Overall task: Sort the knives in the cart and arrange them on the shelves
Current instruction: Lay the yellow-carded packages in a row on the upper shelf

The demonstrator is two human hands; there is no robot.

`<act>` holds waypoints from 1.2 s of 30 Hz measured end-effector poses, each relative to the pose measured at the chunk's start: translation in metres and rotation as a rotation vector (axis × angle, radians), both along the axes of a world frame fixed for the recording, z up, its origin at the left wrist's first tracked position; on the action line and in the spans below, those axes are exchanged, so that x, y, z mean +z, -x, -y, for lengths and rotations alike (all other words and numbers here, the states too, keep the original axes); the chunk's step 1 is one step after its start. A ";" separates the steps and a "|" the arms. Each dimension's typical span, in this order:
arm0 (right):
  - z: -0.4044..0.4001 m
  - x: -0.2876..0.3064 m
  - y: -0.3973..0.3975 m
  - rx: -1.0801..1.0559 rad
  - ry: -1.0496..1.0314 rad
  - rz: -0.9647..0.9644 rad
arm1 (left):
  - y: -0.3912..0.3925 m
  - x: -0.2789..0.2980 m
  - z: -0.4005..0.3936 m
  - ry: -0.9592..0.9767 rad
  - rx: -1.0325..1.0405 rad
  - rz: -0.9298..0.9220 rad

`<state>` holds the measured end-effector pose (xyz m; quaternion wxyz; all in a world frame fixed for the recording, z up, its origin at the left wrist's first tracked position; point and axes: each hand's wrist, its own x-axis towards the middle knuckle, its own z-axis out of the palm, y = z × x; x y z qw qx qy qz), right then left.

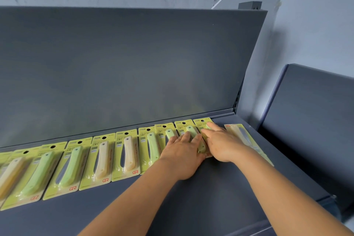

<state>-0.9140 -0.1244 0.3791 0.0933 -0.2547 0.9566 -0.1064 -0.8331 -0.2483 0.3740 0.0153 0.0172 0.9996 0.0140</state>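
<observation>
The step in hand looks like squaring the right end of the knife row on the shelf (220,188). To do it well, press flat on the cards, slide them until their top edges meet the back panel (134,63) and their sides just touch, and avoid lifting a corner onto its neighbour (several already overlap slightly).

The left hand (182,157) lies palm down with fingers straight, pointing to 12 o'clock, resting on the green knife packs (188,132). It grasps nothing. The right hand (220,143) comes in from 5 o'clock, fingers extended toward 11 o'clock, fingertips pressing the last green pack (203,122); it too is released, not clenched.

One pack (241,136) with a cream knife lies reversed at 3 o'clock of the right hand, apart from the row. The row runs away toward 8 o'clock, cream and green mixed.
</observation>
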 end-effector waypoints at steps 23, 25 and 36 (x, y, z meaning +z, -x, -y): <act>0.010 -0.002 -0.016 0.143 -0.060 -0.090 | -0.016 0.000 0.026 -0.090 0.109 0.013; 0.010 -0.001 -0.015 0.145 -0.063 -0.081 | -0.014 0.001 0.024 -0.106 0.119 0.005; -0.013 0.001 -0.023 0.043 0.071 -0.133 | -0.020 0.007 0.018 -0.078 0.003 -0.044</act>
